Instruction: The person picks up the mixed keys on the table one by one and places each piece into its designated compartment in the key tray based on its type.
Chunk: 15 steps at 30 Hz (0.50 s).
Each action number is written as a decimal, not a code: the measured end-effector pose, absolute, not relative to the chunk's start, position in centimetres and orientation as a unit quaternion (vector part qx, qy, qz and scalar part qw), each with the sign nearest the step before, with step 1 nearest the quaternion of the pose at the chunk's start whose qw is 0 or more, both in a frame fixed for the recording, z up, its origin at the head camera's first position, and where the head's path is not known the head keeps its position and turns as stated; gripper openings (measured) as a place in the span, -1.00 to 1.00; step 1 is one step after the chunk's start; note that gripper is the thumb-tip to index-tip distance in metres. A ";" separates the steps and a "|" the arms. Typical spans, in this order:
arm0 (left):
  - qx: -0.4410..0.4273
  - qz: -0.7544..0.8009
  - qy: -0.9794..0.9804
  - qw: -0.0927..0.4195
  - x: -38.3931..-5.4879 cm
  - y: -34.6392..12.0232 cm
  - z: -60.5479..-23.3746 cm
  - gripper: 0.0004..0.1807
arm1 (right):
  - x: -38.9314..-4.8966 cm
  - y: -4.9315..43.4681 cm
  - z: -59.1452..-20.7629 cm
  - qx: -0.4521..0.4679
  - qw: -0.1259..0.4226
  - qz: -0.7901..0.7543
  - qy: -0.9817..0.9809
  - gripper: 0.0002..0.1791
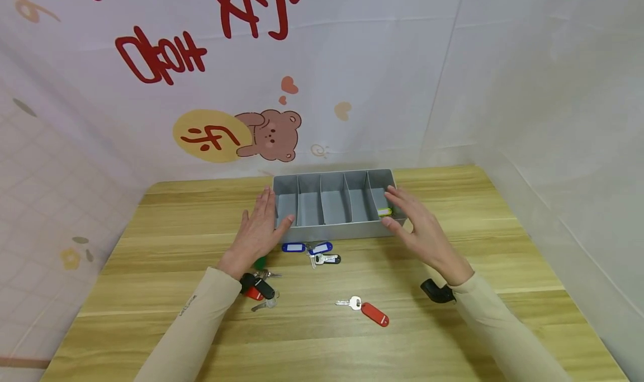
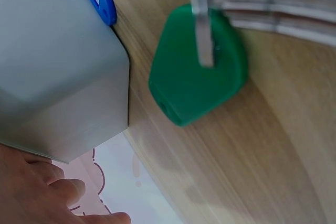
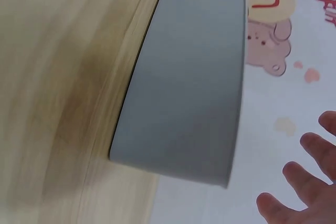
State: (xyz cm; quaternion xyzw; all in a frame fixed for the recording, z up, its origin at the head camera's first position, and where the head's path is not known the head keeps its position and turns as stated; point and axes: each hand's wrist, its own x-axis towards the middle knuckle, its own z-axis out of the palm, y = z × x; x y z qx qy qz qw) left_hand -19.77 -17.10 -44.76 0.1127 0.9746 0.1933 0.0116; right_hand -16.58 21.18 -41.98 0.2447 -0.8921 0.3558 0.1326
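Observation:
A grey box (image 1: 332, 232) with several side-by-side compartments stands near the wall. My left hand (image 1: 257, 231) is at its left end, fingers straight and thumb spread over the front left corner. At the right end my right hand (image 1: 426, 237) has its fingers spread, with the fingertips overlapping the box's rim in the head view. Neither hand grips anything. A yellow key tag (image 1: 384, 212) lies in the rightmost compartment. Below my left wrist, a green key tag (image 2: 184, 87) shows large in the left wrist view, mostly hidden by the hand in the head view.
Blue key tags (image 1: 293, 248) and a black key tag (image 1: 332, 259) lie with keys before the box. A red key tag (image 1: 374, 314) with a key (image 1: 355, 303) lies nearer. Beside my left forearm are more keys (image 1: 265, 303) and another red tag (image 1: 254, 293). A printed curtain (image 1: 382, 91) hangs behind.

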 end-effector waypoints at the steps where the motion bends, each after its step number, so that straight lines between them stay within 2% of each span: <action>1: 0.112 0.194 0.974 0.012 -19.8 -17.1 -44.7 0.03 | -16.3 21.1 -41.9 0.249 0.130 0.355 -0.892 -0.33; 15: 0.117 0.192 0.974 0.006 -19.7 -17.1 -44.6 0.03 | -12.4 20.5 -41.7 0.302 0.071 0.327 -0.892 -0.24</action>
